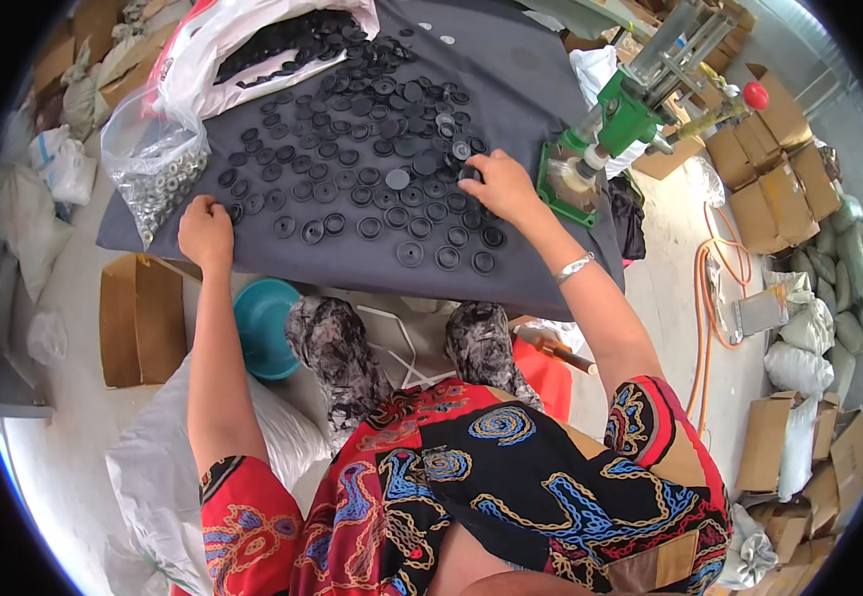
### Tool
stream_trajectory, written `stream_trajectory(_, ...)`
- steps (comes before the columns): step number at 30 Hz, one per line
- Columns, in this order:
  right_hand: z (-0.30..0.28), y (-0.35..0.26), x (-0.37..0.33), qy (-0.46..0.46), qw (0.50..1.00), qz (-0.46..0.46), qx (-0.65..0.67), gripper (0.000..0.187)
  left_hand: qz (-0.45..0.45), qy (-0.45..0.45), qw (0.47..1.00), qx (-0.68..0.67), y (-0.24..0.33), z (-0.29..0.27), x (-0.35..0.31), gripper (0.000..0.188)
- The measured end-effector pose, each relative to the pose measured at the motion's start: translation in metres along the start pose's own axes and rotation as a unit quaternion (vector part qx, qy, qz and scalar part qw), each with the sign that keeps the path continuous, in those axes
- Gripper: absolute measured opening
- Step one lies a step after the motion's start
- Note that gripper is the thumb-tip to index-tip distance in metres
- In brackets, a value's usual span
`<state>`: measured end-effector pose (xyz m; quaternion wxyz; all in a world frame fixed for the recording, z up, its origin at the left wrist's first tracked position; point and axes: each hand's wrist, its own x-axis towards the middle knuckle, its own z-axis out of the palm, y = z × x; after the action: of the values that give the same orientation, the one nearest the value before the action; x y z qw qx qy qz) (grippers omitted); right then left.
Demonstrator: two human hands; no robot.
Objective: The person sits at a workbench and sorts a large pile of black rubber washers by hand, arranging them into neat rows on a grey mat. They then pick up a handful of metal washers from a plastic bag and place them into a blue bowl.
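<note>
Many round black discs (414,197), some ring-like with raised rims and a small centre hole, lie spread over a dark grey cloth-covered table (352,270). My right hand (503,187) is at the right side of the spread, thumb and fingers closed on a black disc (469,179). Beside it, a few small metal-grey pieces (461,150) rest among the discs. Near the table's front left edge is my left hand (206,232), its fingers curled together next to a black disc (235,212). Whatever those fingers may hold is hidden.
A clear bag of small metal rings (165,189) and a white sack (243,94) of black discs stand at the left. A green hand press (575,169) with a red-knobbed lever is at the right. Below are a teal basin (265,338) and a cardboard box (139,323).
</note>
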<state>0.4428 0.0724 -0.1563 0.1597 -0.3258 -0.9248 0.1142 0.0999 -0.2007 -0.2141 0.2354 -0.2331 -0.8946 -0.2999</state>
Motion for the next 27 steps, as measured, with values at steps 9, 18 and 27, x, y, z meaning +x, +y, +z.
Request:
stream_trajectory(9, 0.007, 0.012, -0.001, 0.06, 0.994, -0.042, 0.076, 0.023, -0.011, -0.001, 1.0, -0.002, -0.003, 0.002, -0.002, 0.015)
stream_trajectory(18, 0.01, 0.028, -0.007, 0.017, 0.939, 0.049, 0.341, 0.012, -0.013, -0.005, 1.0, 0.009, -0.008, 0.005, 0.002, 0.015)
stream_trajectory(27, -0.006, 0.03, -0.028, 0.165, 0.976, -0.138, 0.011, 0.009, -0.011, -0.003, 1.0, 0.007, -0.006, 0.002, 0.003, 0.015)
